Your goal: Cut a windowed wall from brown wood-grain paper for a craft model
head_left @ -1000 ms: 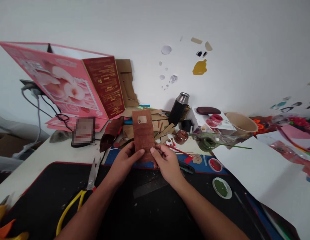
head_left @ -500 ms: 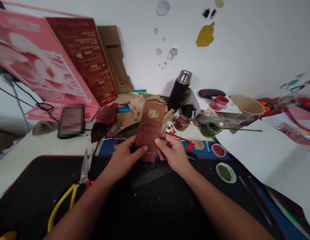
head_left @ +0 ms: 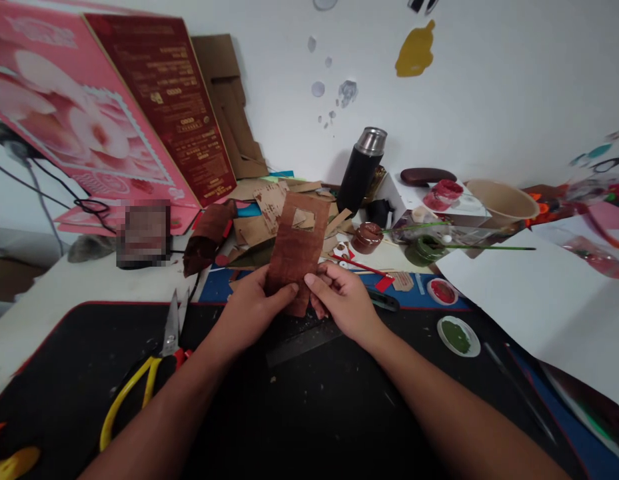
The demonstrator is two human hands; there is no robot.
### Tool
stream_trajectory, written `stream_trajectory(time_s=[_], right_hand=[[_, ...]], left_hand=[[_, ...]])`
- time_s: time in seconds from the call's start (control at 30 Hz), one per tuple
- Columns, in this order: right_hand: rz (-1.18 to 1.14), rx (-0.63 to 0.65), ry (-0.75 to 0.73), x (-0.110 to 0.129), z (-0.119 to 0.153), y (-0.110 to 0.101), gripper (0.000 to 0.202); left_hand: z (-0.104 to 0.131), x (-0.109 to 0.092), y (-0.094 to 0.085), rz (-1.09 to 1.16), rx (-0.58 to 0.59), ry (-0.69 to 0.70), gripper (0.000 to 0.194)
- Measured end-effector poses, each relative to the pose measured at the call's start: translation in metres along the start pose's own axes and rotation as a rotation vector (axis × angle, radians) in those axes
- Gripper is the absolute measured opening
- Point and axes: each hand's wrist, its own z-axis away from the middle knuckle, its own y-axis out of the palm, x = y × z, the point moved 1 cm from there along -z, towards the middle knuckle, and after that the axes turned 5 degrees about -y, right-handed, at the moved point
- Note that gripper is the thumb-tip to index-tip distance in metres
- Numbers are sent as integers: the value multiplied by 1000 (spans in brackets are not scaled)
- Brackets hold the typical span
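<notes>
A reddish-brown painted strip point(head_left: 297, 257) with a small rectangular window cut near its top is held up over the black mat point(head_left: 309, 400). My left hand point(head_left: 256, 300) grips its lower left edge, thumb on the front face. At the lower right edge, my right hand point(head_left: 342, 297) pinches it, thumb on the front and fingers curled behind. The thumbs nearly meet near the bottom. Beneath the hands a clear ruler point(head_left: 302, 345) lies on the mat among small crumbs.
Scissors with yellow handles point(head_left: 149, 373) lie open beside my left forearm. Behind are cardboard scraps point(head_left: 252, 230), a black thermos point(head_left: 358, 173) and brown point(head_left: 368, 238) and green point(head_left: 424, 251) paint jars. Right of my hands are a cutter point(head_left: 384, 301) and a green paint lid point(head_left: 458, 337).
The camera view has tipped slightly downward, so the background sits higher. My left thumb has shifted slightly toward my right thumb on the brown strip; both hands keep their hold.
</notes>
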Motion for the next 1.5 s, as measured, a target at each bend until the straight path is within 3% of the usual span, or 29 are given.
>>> stream_trajectory(time_s=[0.73, 0.9, 1.23, 1.5], right_hand=[[105, 13, 30, -6, 4, 4, 27], [94, 12, 8, -7, 5, 4, 25], [-39, 10, 33, -5, 4, 5, 33], [15, 23, 22, -10, 4, 4, 33]], left_hand=[[2, 2, 1, -237, -138, -33, 27], [1, 4, 1, -269, -114, -36, 25], [2, 1, 2, -8, -77, -59, 50], [2, -1, 3, 1, -33, -61, 51]])
